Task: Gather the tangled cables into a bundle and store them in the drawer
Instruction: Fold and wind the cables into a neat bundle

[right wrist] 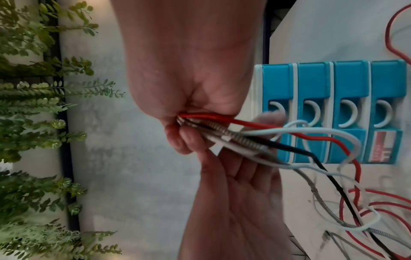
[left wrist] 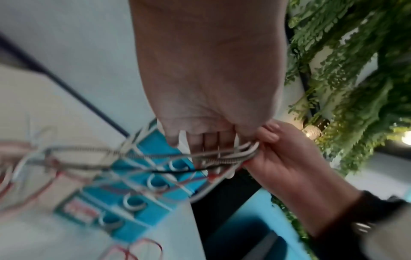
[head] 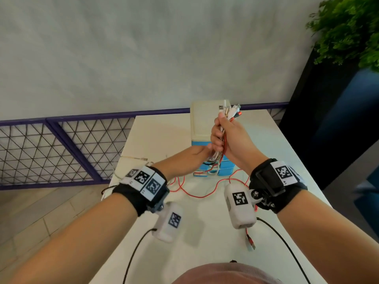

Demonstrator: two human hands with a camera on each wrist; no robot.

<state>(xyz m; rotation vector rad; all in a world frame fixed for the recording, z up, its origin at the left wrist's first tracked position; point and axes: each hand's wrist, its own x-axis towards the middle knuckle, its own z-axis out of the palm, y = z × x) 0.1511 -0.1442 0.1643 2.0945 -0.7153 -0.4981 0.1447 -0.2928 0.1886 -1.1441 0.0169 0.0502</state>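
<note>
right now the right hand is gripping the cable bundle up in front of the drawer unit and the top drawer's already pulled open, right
Not quite. The right hand does grip the cable bundle in front of the drawer unit, but the right wrist view shows all four blue drawers flush and closed.

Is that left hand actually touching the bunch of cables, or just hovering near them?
Touching. In the left wrist view the left hand's fingers lie against the cables, right next to the right hand gripping them.
</note>
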